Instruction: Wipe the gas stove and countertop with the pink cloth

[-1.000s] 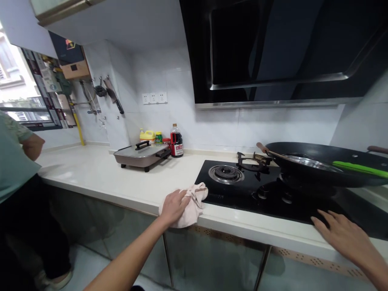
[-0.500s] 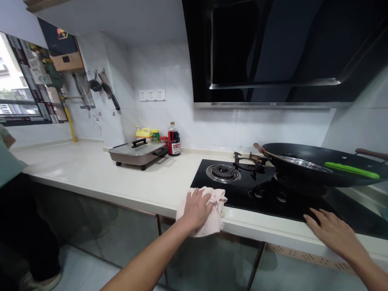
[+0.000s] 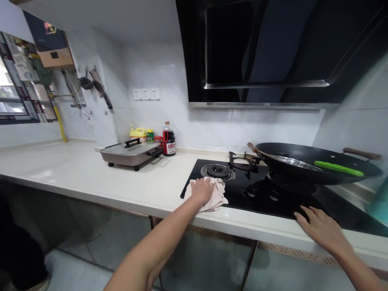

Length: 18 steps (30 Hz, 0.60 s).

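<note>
My left hand presses down on a pale pink cloth, its fingers curled over the fabric. The cloth lies bunched across the front left corner of the black gas stove, partly over the white counter edge. Just behind it is the left burner. My right hand rests with fingers spread on the stove's front edge, holding nothing. The stove knobs lie between my two hands. A large black wok sits on the right burner, with a green-handled utensil and a shiny metal piece inside.
Left along the counter stands a lidded electric pan, beside a dark sauce bottle and a yellow jug. A range hood hangs above the stove. A cleaver hangs on the wall. A person's dark-clothed leg shows far left.
My left hand has pushed the cloth away from me, from the counter's front edge further onto the stove corner. The view has turned slightly right. The person at left is now mostly out of view.
</note>
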Each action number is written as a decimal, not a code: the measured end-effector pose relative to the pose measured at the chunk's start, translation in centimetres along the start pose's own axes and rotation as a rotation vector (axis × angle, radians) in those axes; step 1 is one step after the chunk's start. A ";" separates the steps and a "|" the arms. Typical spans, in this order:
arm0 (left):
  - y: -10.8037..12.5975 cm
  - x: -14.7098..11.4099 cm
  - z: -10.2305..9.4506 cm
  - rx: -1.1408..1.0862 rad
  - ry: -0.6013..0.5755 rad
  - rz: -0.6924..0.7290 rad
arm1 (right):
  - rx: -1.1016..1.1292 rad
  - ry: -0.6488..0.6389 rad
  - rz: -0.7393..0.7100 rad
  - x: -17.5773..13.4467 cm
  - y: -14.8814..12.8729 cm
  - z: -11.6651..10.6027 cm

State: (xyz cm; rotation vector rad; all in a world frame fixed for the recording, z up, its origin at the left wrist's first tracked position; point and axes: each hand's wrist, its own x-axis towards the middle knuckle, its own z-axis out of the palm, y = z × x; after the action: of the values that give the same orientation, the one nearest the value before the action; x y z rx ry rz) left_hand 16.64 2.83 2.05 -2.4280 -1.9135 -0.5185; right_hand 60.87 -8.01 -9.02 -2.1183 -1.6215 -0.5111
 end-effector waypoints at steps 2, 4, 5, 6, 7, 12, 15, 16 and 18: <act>1.1 0.9 0.3 -0.007 -0.021 0.001 | 0.005 -0.049 0.006 -0.1 -0.2 -0.2; 2.3 1.4 0.8 -0.017 -0.045 0.027 | 0.003 -0.068 0.031 -0.2 -0.4 -0.4; 3.0 1.5 1.1 -0.022 -0.056 0.051 | 0.000 -0.070 0.044 -0.2 -0.5 -0.5; 3.6 1.6 1.5 -0.027 -0.064 0.079 | -0.002 -0.072 0.054 -0.3 -0.5 -0.5; 4.3 1.7 1.8 -0.032 -0.069 0.107 | -0.004 -0.074 0.060 -0.3 -0.5 -0.4; 7.1 3.0 3.3 -0.042 -0.071 0.182 | -0.025 -0.076 0.058 -0.4 -0.6 -0.3; 8.5 4.7 3.8 -0.043 -0.056 0.207 | -0.033 -0.078 0.075 -0.6 -0.8 -0.5; 9.0 5.3 3.9 -0.043 -0.052 0.211 | -0.032 -0.084 0.082 -0.7 -1.0 -0.7; 10.0 6.4 4.0 -0.040 -0.047 0.213 | -0.027 -0.091 0.091 -0.8 -1.2 -1.0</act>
State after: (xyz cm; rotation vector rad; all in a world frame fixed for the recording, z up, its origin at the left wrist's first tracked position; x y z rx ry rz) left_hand 28.41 7.21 1.87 -2.6492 -1.6464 -0.4988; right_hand 59.49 -8.91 -8.44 -2.2530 -1.5656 -0.4151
